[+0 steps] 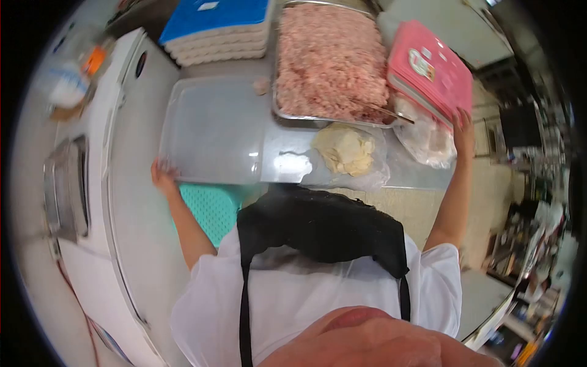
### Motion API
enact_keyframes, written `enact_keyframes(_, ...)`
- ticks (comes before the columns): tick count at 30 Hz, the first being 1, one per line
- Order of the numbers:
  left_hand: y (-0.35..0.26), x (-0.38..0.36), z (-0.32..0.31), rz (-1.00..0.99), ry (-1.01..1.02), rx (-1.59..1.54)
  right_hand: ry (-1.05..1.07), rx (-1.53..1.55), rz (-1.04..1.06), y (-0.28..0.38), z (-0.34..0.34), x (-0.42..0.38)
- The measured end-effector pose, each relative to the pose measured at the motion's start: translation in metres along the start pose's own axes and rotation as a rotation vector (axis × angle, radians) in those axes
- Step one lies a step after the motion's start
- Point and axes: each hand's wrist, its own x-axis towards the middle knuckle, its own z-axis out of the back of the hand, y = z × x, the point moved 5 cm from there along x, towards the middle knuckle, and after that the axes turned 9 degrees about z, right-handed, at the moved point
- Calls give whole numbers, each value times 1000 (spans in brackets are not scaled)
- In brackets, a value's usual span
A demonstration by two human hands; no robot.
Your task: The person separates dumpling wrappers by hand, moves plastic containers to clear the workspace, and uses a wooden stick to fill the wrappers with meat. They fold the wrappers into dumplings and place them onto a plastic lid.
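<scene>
My left hand (164, 176) grips the near left corner of a translucent plastic tray (211, 131), which lies flat on the steel table. My right hand (463, 128) has its fingers over the near edge of a pink plastic lid (437, 67) on a box, set at an angle on the right. Between them, a deep metal tray is full of ground meat (330, 58), and a thin metal utensil (391, 113) leans out over its near rim. Nearer to me, a stack of pale dough wrappers (345, 150) rests on clear plastic.
Stacked pale trays (220, 46) with a blue lid (214, 13) stand at the back left. A clear plastic bag (425, 137) lies under the pink box. A green basket (211, 211) is below the table's front edge. A white appliance (143, 183) stands at left.
</scene>
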Motion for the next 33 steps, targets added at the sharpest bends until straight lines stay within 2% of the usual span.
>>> enact_keyframes(4,-1,4,10,20,-27,91,-78,-71,-17,-15,3,-13)
enact_keyframes(6,-2,16,18,-23,35,292,-112,-105,-17,-24,5,-14)
enact_keyframes(7,-3,27,18,-45,59,392,-117,-21,-90,-35,7,-12)
enact_keyframes(9,-26,39,16,-173,-136,864,-118,149,-223,-64,7,-2)
enact_keyframes(11,-100,-32,-50,-826,-296,950,-100,344,-386,-109,-9,3)
enact_keyframes(12,-121,-53,-93,-789,-125,675,-85,444,-461,-129,-17,8)
enact_keyframes(14,-155,-127,-210,-571,204,387,73,749,-631,-132,-27,11)
enact_keyframes(15,-159,-169,-278,-484,507,250,157,902,-713,-130,-33,15)
enact_keyframes(16,-166,-216,-338,-489,737,289,182,926,-713,-137,-40,21)
enact_keyframes(18,-148,-285,-444,-304,1088,249,281,935,-742,-140,-39,28)
enact_keyframes(19,-131,-303,-493,-350,1178,292,331,935,-759,-141,-37,28)
enact_keyframes(20,-122,-320,-540,-453,1085,412,354,968,-762,-146,-41,30)
enact_keyframes(21,-112,-328,-575,-363,1183,444,364,971,-752,-149,-41,31)
enact_keyframes(23,-61,-310,-650,-178,1244,598,391,988,-718,-152,-44,37)
enact_keyframes(24,-57,-325,-655,-57,1217,648,390,1023,-733,-151,-46,38)
enact_keyframes(26,-48,-335,-667,-110,1198,751,348,1189,-643,-158,-55,39)
enact_keyframes(27,-37,-331,-675,-287,1211,816,325,1274,-605,-163,-59,38)
enact_keyframes(30,-16,-341,-692,-428,1193,983,308,1421,-713,-175,-61,34)
enact_keyframes(33,-27,-349,-681,-426,1160,979,397,1518,-729,-154,-45,39)
